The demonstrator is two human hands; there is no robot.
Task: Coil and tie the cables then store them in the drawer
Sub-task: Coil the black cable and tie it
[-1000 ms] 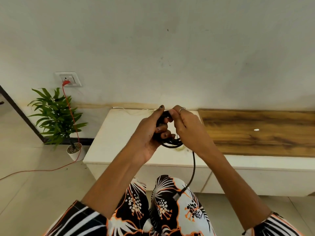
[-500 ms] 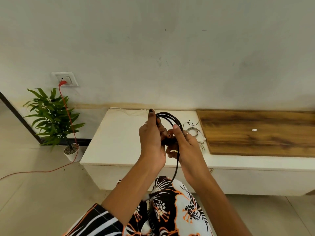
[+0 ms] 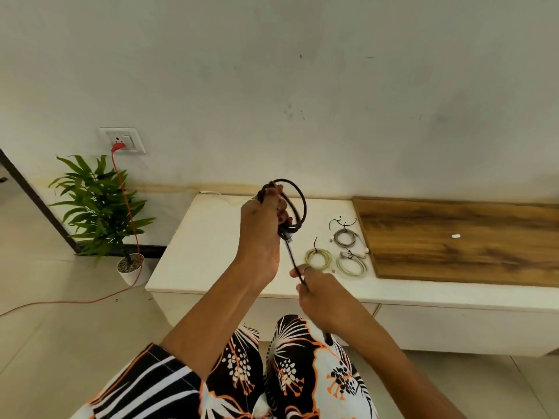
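Observation:
My left hand [image 3: 262, 234] holds up a coil of black cable [image 3: 298, 201] above the white cabinet top [image 3: 205, 246]. A straight length of the same cable runs down from the coil to my right hand [image 3: 317, 293], which pinches it lower and nearer to me. The cable's end hangs below my right wrist over my lap. Three tied coils lie on the cabinet top to the right: a greenish one [image 3: 318, 258], a grey one [image 3: 345, 237] and a pale one [image 3: 352, 264]. The drawer fronts [image 3: 453, 325] under the top are shut.
A wooden panel [image 3: 459, 240] covers the right part of the cabinet, with a small white piece [image 3: 455, 236] on it. A potted plant [image 3: 102, 207] stands on the floor at the left. A red cord [image 3: 127, 207] runs from the wall socket [image 3: 122, 140] across the floor.
My right hand has slid down the cable away from the coil, drawing a straight length taut. The left hand still holds the coil up. The tied coils on the cabinet have come into view.

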